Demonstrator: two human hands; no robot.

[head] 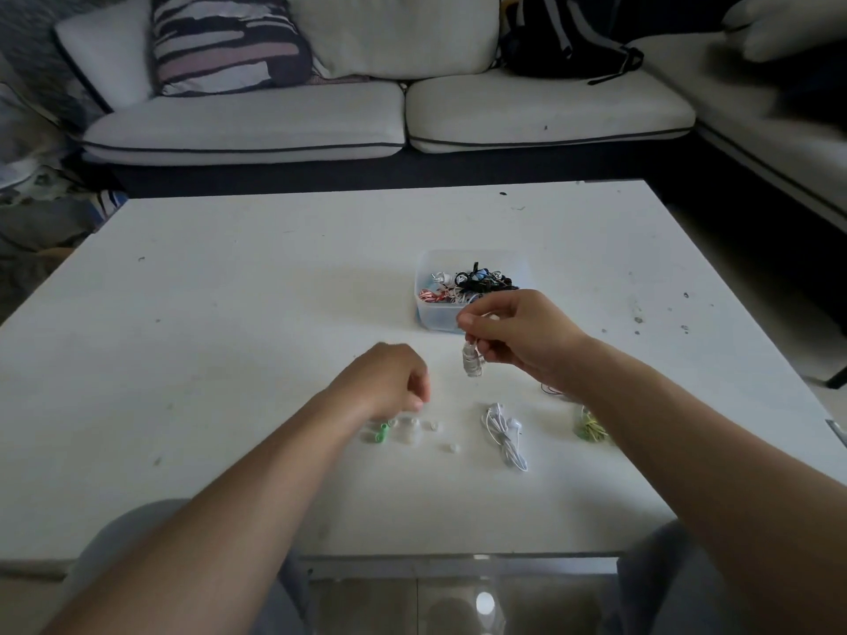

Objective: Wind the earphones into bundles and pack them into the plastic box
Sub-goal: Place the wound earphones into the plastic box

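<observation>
White low table (229, 313) across the middle ground, top scuffed, dark specks toward far and right edges. Beyond far edge, pale sofa (321, 126) with dark piping, striped cushion (224, 43) at left, black backpack (563, 39) at right. Near edge of table just above grey-clad knees.

Clear plastic box (424, 309) right of centre on table, open-topped, holding wound earphone bundles (472, 284) in black, red-and-white and white.

Right hand (518, 332) raised just near of box, thumb and fingers pinching wound white bundle (473, 362); bundle hanging below fingertips, off the surface.

Left hand (389, 378) lower and further left, fingers curled downward over small loose parts (382, 433), one of them green; cannot tell whether anything pinched.

Loose white earphones (504, 433) on table near of right hand. Yellow-green earphones (589, 428) further right, partly hidden by right forearm.

Wide stretch of white tabletop between left hand and left edge, another between box and far edge
</observation>
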